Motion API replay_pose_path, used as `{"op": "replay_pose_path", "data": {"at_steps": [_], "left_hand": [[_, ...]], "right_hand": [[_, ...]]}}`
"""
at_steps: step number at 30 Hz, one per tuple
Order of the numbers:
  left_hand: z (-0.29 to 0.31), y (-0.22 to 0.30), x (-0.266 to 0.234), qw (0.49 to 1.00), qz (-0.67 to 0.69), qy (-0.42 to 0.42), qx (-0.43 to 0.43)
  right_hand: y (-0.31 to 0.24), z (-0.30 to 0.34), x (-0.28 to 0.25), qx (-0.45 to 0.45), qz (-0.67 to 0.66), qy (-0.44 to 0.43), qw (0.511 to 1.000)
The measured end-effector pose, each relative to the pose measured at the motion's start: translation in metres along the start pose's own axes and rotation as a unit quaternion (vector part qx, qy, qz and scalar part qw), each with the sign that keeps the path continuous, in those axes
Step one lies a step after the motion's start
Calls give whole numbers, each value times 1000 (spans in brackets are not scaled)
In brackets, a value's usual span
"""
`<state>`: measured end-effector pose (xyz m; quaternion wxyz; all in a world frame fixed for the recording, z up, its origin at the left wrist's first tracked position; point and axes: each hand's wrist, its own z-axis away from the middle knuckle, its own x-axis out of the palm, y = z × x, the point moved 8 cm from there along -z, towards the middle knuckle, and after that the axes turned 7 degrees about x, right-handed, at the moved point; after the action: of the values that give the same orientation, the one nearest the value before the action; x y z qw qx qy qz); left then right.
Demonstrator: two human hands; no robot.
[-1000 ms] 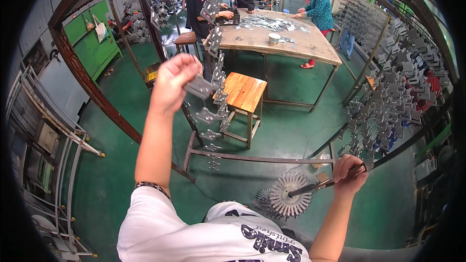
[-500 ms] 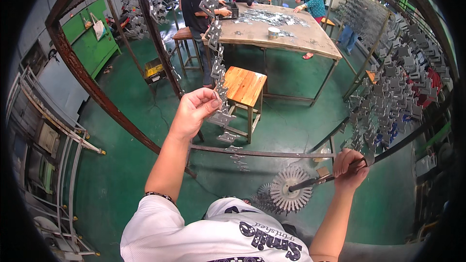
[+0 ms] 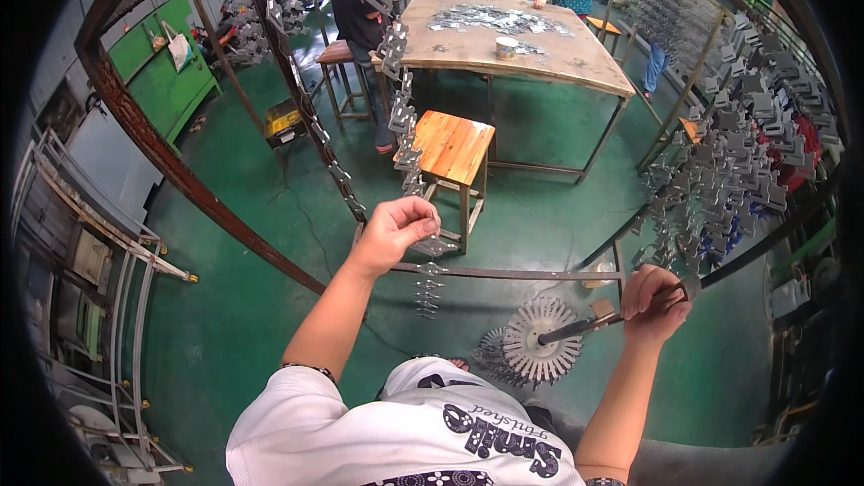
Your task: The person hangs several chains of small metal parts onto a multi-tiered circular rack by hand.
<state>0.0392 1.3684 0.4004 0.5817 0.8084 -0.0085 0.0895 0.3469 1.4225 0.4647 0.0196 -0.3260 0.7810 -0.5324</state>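
Note:
My left hand (image 3: 396, 236) is closed in a pinch on a small metal piece (image 3: 436, 225), mostly hidden by the fingertips. It is beside a hanging string of grey metal brackets (image 3: 396, 49), whose lower end dangles below the hand. On the right, my right hand (image 3: 654, 303) is wrapped round a dark rod (image 3: 594, 323). The rod slants down to a round wheel of thin radial metal pieces (image 3: 541, 339), with more such pieces stacked behind it. A greyish end (image 3: 690, 287) shows past my right fingers; I cannot tell its kind.
A rusty metal frame (image 3: 216, 207) surrounds me, with a crossbar (image 3: 513, 274) ahead. Beyond are a wooden stool (image 3: 445, 146) and a table (image 3: 576, 67) strewn with metal pieces, people around it. Racks of hanging brackets (image 3: 747, 144) line the right; white rails (image 3: 117, 333) stand left.
My left hand has moved down and slightly right along the hanging string. My right hand stays on the rod. A black tray held by a person at the table is no longer seen.

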Motion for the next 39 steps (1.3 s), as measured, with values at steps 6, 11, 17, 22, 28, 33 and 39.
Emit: {"op": "replay_pose_path", "data": {"at_steps": [6,11,17,22,28,33,39], "left_hand": [[15,-61,6,999,16,-29,-20],[29,-122,11,997,-5,-53,-47],[56,-200,32,988,-16,-111,-108],[81,-263,53,971,-30,-170,-166],[95,-301,80,957,-54,-220,-181],[99,-314,95,943,-115,-271,-157],[107,-320,111,910,-188,-358,-93]], "right_hand": [[-1,-2,5,-10,14,-3,1000],[0,-4,2,-5,29,-18,999],[3,-4,-2,25,35,17,999],[-2,-3,3,7,49,2,999],[0,-4,1,3,42,-5,999],[-2,-7,2,6,42,-11,999],[-2,-12,4,10,40,-18,999]]}}
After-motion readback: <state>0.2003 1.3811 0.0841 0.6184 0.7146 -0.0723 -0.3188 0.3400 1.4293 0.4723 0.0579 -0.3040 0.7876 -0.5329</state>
